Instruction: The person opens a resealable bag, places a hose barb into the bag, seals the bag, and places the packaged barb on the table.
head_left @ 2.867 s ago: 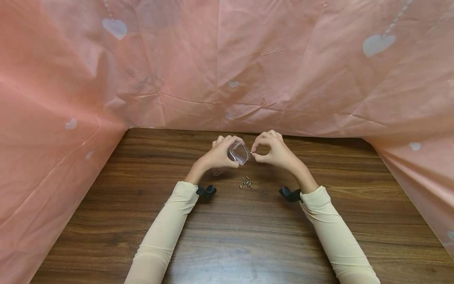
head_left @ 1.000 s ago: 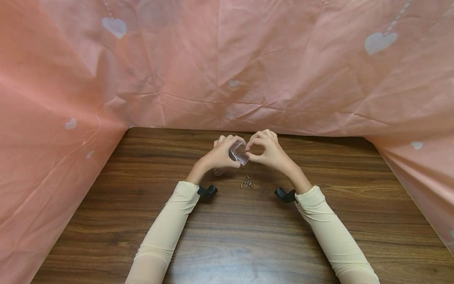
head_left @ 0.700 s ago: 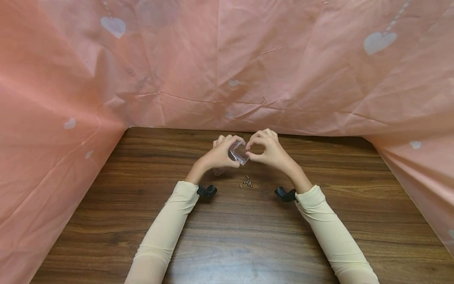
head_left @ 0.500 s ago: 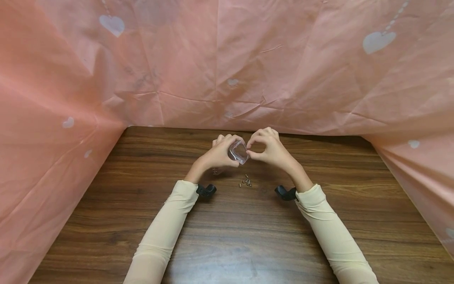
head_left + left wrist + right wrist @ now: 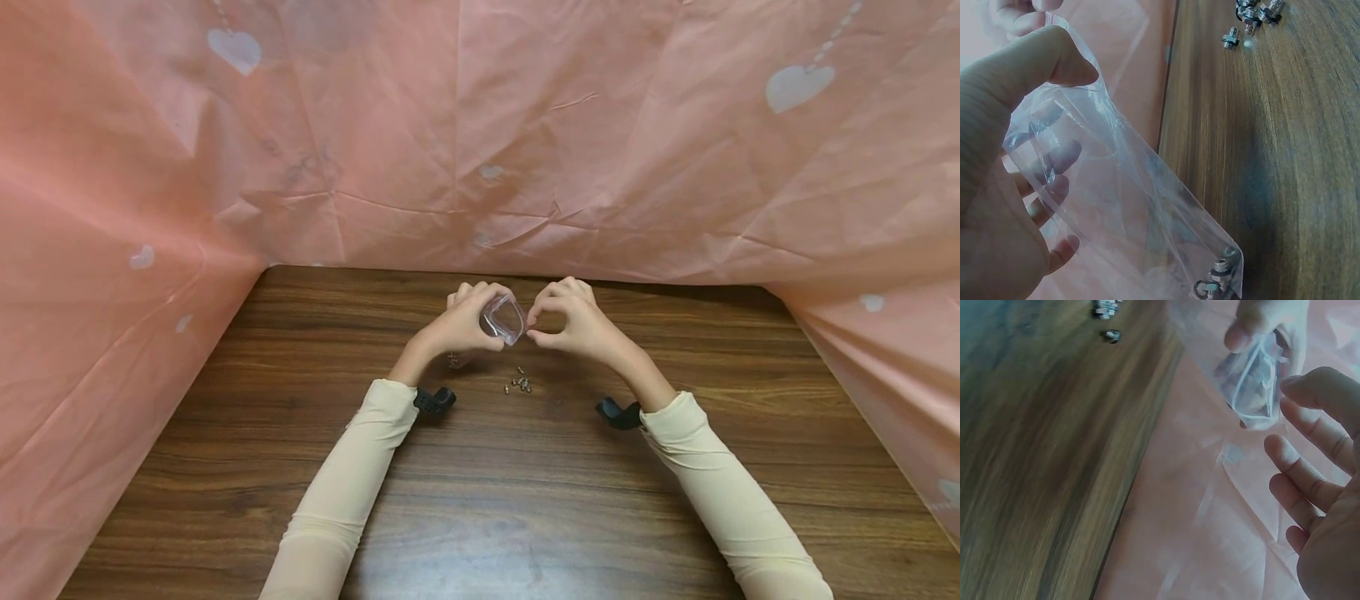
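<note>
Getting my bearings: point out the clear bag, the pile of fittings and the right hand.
Clear bag (image 5: pixel 1132 194), left wrist view: middle of its side.
Pile of fittings (image 5: pixel 523 385), head view: its middle.
Right hand (image 5: pixel 588 327), head view: middle of the hand.

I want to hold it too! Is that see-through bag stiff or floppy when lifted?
The bag is probably floppy, since its clear sides are creased. It may hang heavier at one corner, where small metal parts have gathered.

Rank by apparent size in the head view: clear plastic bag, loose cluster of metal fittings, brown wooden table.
1. Brown wooden table
2. Clear plastic bag
3. Loose cluster of metal fittings
</note>
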### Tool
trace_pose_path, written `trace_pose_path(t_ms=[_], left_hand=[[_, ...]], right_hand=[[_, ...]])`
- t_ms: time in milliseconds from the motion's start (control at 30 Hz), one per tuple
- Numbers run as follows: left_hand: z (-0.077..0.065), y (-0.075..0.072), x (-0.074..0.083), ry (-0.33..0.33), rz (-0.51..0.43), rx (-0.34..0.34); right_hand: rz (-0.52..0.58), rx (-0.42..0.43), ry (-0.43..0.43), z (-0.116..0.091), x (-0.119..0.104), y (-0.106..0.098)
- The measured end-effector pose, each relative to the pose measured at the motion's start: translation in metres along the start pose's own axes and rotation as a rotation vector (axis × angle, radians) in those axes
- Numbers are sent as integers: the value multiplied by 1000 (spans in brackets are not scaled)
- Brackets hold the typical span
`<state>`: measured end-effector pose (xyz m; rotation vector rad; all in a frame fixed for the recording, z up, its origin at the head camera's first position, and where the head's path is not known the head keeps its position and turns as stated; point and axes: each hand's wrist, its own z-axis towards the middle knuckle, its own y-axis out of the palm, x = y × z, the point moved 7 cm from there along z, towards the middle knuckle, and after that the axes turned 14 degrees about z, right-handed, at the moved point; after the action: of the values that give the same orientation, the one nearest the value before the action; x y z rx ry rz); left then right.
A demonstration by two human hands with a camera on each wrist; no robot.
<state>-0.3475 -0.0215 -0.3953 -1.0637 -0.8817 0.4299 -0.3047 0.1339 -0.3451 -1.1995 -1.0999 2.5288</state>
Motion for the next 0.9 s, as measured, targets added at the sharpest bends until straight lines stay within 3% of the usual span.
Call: trace_pose_path(t_ms=[433, 667, 900], left_hand=[[-1, 2, -2, -10, 9, -9], [0, 3, -3, -5, 5, 0], [0, 3, -3, 1, 10, 1]], right_hand=[[-64, -150, -11, -21, -6, 16], [-84, -232, 35, -33, -2, 29], [-114, -270, 16, -40, 1, 40]])
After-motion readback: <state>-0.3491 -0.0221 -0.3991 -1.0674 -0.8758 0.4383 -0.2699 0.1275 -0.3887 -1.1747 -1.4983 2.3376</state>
